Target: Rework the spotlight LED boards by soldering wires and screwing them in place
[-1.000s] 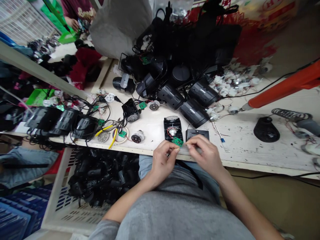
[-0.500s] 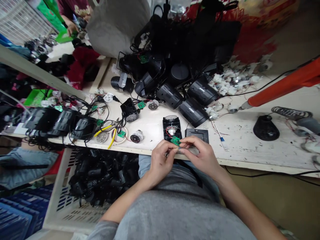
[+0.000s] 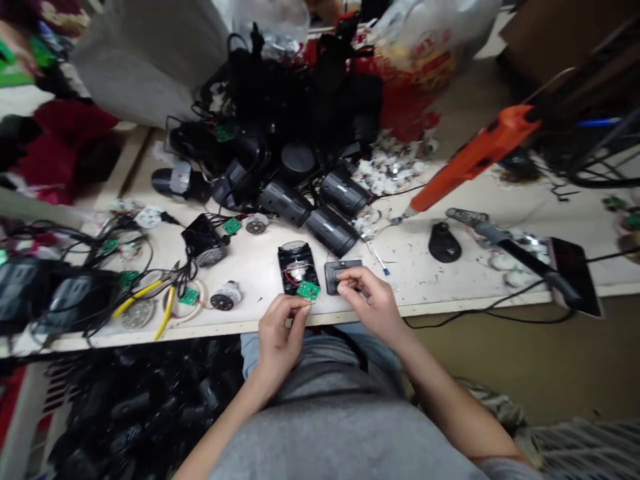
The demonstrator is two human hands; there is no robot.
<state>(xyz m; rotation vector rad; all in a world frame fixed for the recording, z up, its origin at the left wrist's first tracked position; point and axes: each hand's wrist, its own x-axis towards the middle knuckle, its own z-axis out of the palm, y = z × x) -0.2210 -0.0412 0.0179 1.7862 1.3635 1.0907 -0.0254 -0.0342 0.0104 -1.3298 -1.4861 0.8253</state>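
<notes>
Green circuit board (image 3: pixel 309 290): lies at the near end of an open black lamp housing (image 3: pixel 291 259), its long axis running roughly left to right, tilted slightly down to the right. Red and dark wires sit in the housing above it; you can't tell from here whether they reach the board.

Your left hand (image 3: pixel 280 333) is raised at the surface's front edge, fingers curled and closed up, tips right at the board's near edge. Whether it has a firm hold on the board can't be told. Your right hand (image 3: pixel 370 300) comes in from the right, wrist angled inward, thumb and fingers pinched on the near edge of a black square plate (image 3: pixel 343 270), just beside the housing.

Containers: a white plastic crate (image 3: pixel 23 413) sits below the surface at lower left, with black lamp parts (image 3: pixel 150 400) heaped in it. Your body blocks part of it. A white plastic bag with red print (image 3: pixel 425 40) stands at the far side, behind a heap of black lamp housings (image 3: pixel 285 200).

On the surface (image 3: pixel 425 283): a second green board (image 3: pixel 189 297) and yellow-handled pliers (image 3: pixel 165 307) to your left, an orange-handled soldering iron (image 3: pixel 465 163) to your right.
</notes>
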